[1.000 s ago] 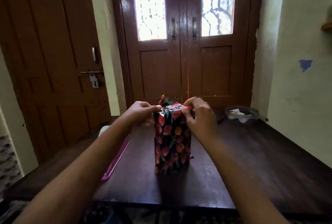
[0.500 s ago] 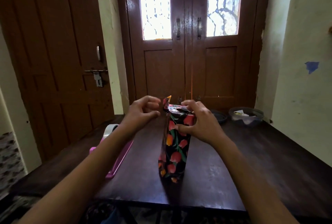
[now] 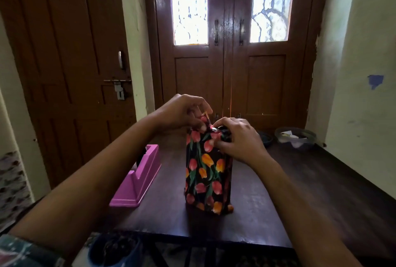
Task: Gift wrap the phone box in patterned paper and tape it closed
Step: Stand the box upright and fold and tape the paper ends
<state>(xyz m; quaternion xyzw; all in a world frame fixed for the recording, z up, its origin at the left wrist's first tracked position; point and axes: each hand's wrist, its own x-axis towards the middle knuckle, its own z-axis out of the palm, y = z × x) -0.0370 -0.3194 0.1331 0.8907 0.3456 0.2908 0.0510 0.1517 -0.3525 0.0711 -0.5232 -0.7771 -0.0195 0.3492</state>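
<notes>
Left hand [image 3: 182,112] is pinching the little paper flap [image 3: 206,116] sticking up off the top of the wrapped phone box [image 3: 206,172]. Right hand [image 3: 237,138] is curled round the top right corner, thumb on the front. The box stands upright mid-frame on the dark wooden table [image 3: 300,191], with a pink tape dispenser [image 3: 139,179] left of it.

There are two hands, the left hand [image 3: 182,112] and the right hand [image 3: 237,138], one wrapped box [image 3: 206,172], one pink dispenser [image 3: 139,181], one table [image 3: 321,181], one clear bowl [image 3: 295,138], one dark dish [image 3: 265,138] and two glass panes [image 3: 189,5] [image 3: 272,3]
</notes>
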